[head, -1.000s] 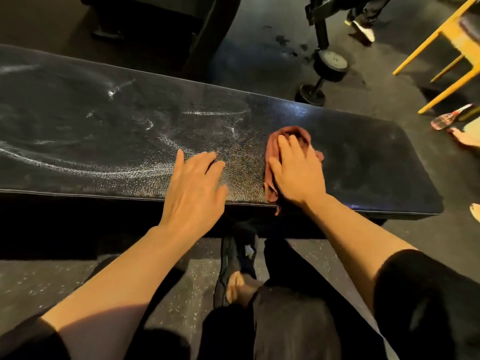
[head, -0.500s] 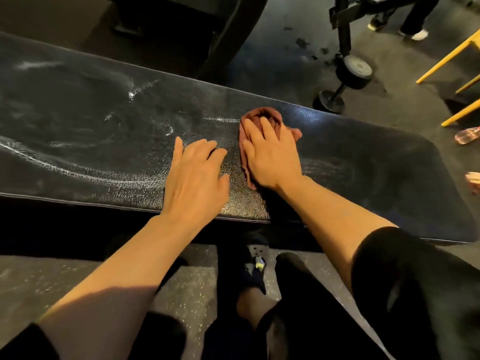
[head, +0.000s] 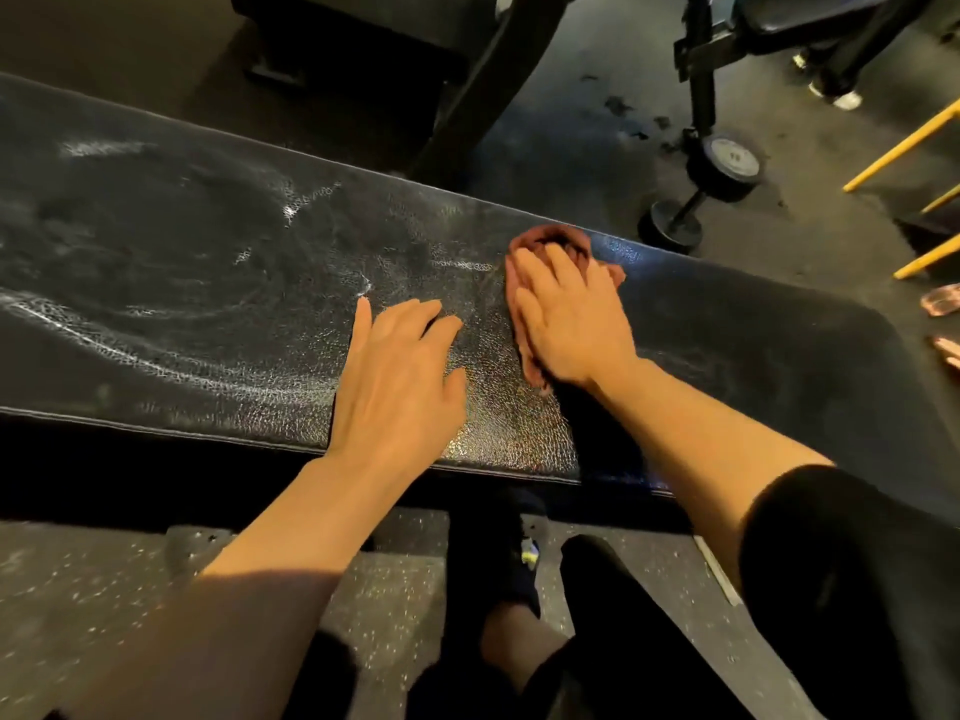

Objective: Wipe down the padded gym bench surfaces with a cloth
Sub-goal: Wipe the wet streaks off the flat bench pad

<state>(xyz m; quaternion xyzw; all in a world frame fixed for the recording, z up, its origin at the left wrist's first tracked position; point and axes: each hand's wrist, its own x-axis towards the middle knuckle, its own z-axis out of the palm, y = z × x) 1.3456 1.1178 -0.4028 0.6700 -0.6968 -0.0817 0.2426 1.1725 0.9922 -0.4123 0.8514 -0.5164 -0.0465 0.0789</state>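
Cloth [head: 551, 240] shifted to bench [head: 208, 262] far edge under flat right hand [head: 571, 319]; left hand [head: 400, 376] flat, fingers apart.

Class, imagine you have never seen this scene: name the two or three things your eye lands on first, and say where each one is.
First, the reddish cloth, pressed flat under the right hand near the far edge of the black padded bench. Next, the left hand, lying flat and bare on the pad beside it, nearer the front edge. Then the pale streaks curving across the bench's left part.
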